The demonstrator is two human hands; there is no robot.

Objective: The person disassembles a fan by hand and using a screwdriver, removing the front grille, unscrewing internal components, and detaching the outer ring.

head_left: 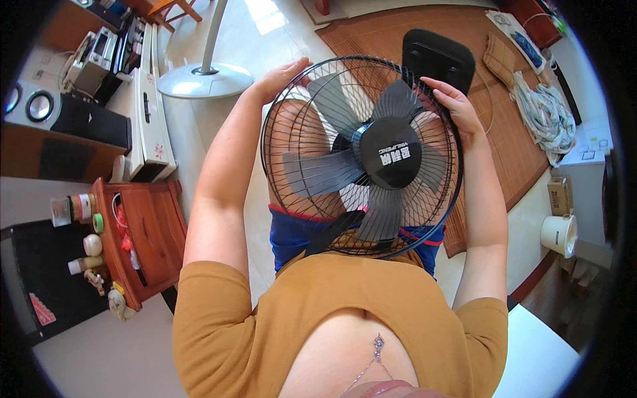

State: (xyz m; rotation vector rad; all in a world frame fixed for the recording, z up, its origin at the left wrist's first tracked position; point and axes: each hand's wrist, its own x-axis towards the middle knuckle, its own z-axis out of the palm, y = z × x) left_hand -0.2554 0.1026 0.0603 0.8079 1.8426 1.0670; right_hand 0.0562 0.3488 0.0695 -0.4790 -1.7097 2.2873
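I have the electric fan (363, 156) between both hands, over the thighs (298, 126), its near edge close to the tan shirt (352, 285). My left hand (282, 78) is at the upper left of the wire guard (312, 169), fingers mostly stretched along the rim; my right hand (461, 111) is at the upper right, fingers bent and a little apart. I cannot tell whether either set of fingers actually closes on the rim. I judge the step in hand to be steadying the fan by its guard, which covers the five grey blades (381, 215). As I read it, the next move calls for even pressure from both sides, so the head does not roll, with fingertips clear of the wire gaps.

The front faces up at me and seems canted to the person's right, as the round black cap (395, 154) sits off that way. Its marking looks upside down, so I take the fan's top to lie nearest the shirt. The round face has no long axis; the spin axis runs up toward my view. A black rounded base (438, 63) shows past the far rim, by the woven mat (521, 166); if it belongs to the fan, the long axis runs from the shirt out to it, though the guard hides any join
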